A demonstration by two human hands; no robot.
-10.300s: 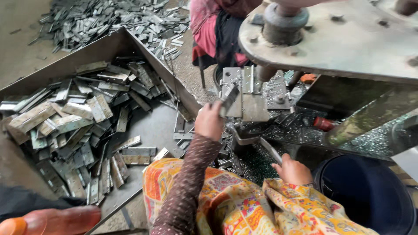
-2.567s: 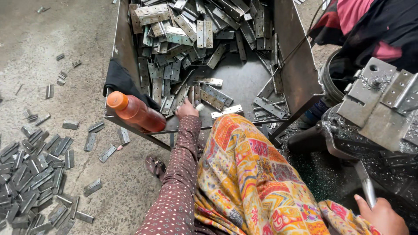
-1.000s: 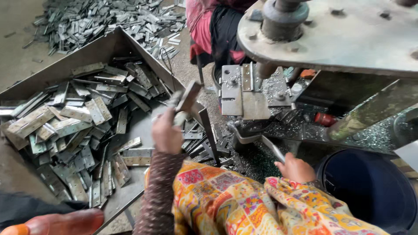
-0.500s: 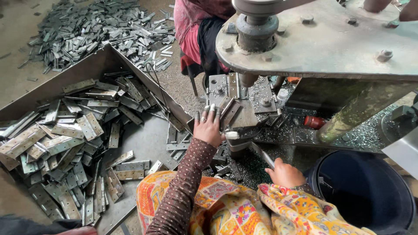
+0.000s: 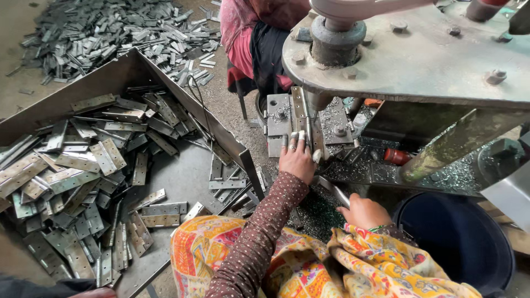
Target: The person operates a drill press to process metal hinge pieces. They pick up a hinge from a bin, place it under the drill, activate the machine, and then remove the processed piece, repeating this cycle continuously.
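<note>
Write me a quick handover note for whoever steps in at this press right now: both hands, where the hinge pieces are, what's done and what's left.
Left hand: fingers flat on a grey metal hinge strip in the steel die block under the heavy press head; no closed grip.
Right hand: closed on the thin metal lever handle beside the die.
Parts: many grey hinge plates lie heaped in the open sheet-metal tray on the left; another pile lies on the floor beyond. Dark blue bucket sits at the right.
Done: one strip is seated in the die.
Left: the tray is well filled.
</note>
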